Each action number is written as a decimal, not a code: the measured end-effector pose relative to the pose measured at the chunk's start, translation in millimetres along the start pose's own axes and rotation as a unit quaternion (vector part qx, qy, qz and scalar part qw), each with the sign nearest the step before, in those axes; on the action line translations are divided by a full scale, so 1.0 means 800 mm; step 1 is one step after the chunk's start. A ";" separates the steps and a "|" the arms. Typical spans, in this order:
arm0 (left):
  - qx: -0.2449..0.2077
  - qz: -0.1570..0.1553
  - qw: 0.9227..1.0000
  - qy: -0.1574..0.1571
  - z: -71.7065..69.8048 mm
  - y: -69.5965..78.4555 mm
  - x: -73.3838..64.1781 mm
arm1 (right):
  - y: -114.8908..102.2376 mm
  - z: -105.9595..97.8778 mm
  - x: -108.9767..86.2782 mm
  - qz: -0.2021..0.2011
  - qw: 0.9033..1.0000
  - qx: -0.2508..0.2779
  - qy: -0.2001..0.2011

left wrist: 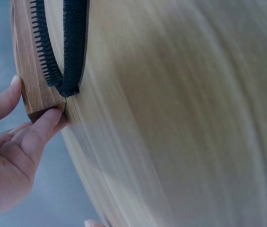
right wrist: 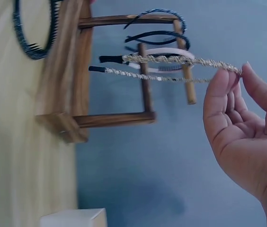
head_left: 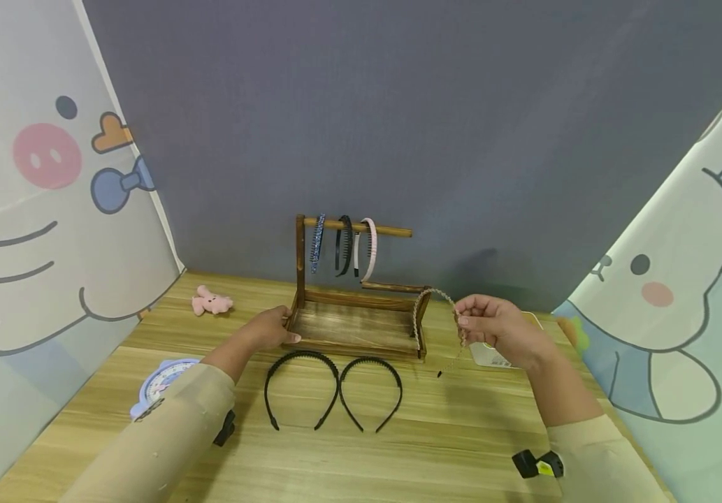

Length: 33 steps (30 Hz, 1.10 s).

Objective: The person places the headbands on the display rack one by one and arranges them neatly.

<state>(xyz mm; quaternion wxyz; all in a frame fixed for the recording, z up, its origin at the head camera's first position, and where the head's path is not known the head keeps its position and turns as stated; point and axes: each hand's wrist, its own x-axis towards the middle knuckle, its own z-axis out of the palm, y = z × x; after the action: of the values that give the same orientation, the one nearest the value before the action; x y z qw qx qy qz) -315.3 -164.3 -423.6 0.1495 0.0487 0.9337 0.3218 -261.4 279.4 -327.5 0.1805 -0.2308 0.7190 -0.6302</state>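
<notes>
My right hand (head_left: 502, 328) pinches a thin, gold beaded headband (right wrist: 207, 62) between thumb and fingertips. The band hangs in front of the right end of a dark wooden headband rack (head_left: 361, 351), its black tips pointing down. At the rack's left end my left hand (head_left: 269, 328) grips the tray corner, thumb on one side and fingers on the other in the left wrist view. On the rack's upper bar (head_left: 392, 230) hang a blue glittery headband (head_left: 317, 244), a black headband (head_left: 346, 246) and a pale pink headband (head_left: 372, 250).
Two black toothed headbands (head_left: 300, 354) (head_left: 370, 360) lie side by side in front of the rack. A pink plush toy (head_left: 211, 301) and a blue-rimmed dial (head_left: 162, 381) are on the left of the table. Behind the right hand lies a white box (head_left: 493, 356).
</notes>
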 end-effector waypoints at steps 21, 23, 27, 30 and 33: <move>0.007 0.007 1.000 0.006 0.002 -0.006 0.006 | -0.082 -0.007 0.074 -0.109 0.982 0.030 0.149; 0.007 0.008 1.000 0.007 0.002 -0.006 0.006 | -0.081 -0.007 0.084 -0.107 0.981 0.008 0.160; 0.009 0.008 1.000 0.007 0.002 -0.006 0.007 | -0.076 -0.005 0.104 -0.099 0.979 -0.025 0.178; 0.009 0.007 1.000 0.008 0.002 -0.005 0.006 | -0.071 -0.002 0.119 -0.095 0.978 -0.034 0.182; 0.011 0.007 1.000 0.008 0.002 -0.004 0.005 | -0.066 0.002 0.134 -0.088 0.978 -0.039 0.186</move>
<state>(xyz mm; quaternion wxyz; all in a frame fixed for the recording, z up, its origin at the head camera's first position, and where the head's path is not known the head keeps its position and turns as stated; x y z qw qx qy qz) -318.5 -164.9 -427.9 0.1395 0.0548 0.9380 0.3125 -343.8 212.5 -272.1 -0.0222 -0.1786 0.7409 -0.6471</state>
